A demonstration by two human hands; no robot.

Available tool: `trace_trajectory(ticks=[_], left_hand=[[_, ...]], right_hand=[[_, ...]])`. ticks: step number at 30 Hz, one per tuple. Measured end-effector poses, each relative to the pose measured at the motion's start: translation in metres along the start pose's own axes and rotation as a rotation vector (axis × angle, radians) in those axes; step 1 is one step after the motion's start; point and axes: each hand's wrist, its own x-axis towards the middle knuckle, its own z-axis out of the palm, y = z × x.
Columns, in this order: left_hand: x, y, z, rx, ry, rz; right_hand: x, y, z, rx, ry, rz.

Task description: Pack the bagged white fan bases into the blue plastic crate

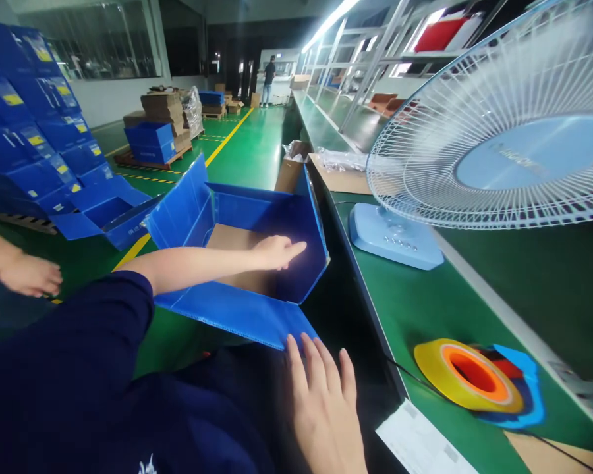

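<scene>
A blue corrugated-plastic box (257,204) stands in front of me with its flaps folded outward. A flat brown cardboard sheet (232,238) lies inside it. My left hand (277,253) reaches over the box from the left, a finger stretched toward the right inner wall, with nothing seen in it. Whether it touches the wall I cannot tell. My right hand (323,395) is spread out palm down, its fingertips at the edge of the near flap (257,322). Nothing is gripped in it.
Right of the box runs a green workbench (375,289) with a light-blue fan (514,151), a tape roll (467,375) and a white paper (422,438). Another person's hand (29,273) shows at left, near an open blue box (103,210) and stacked blue boxes (34,118).
</scene>
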Motion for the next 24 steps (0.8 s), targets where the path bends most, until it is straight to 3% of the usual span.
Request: trace_trajectory(ticks=[3,6,8,11,14,17,20,24], left_hand=[[-0.035,-0.023,0.002,0.206,-0.136,0.076],[-0.063,-0.049,-0.001,0.26,-0.345,0.167],[-0.076,-0.066,-0.005,0.236,-0.459,0.121],[-0.088,-0.085,-0.007,0.259,-0.56,-0.055],[-0.096,-0.101,0.009,0.357,-0.555,-0.035],[-0.106,-0.116,0.039,0.539,-0.454,0.089],[-0.117,-0.124,0.064,0.708,-0.376,0.118],[-0.116,-0.115,0.058,0.789,-0.401,0.111]], right_hand=[[0.005,-0.007,-0.014,0.027,0.093,0.043],[0.007,-0.012,-0.024,0.073,0.164,0.077],[0.004,-0.015,-0.027,0.094,0.193,0.078],[-0.008,-0.019,-0.026,0.119,0.197,0.07],[-0.029,-0.025,-0.018,0.13,0.175,0.043],[-0.055,-0.034,-0.014,0.12,0.131,0.032],[-0.084,-0.047,-0.019,0.126,0.074,0.072],[-0.122,-0.06,-0.036,0.148,-0.012,0.207]])
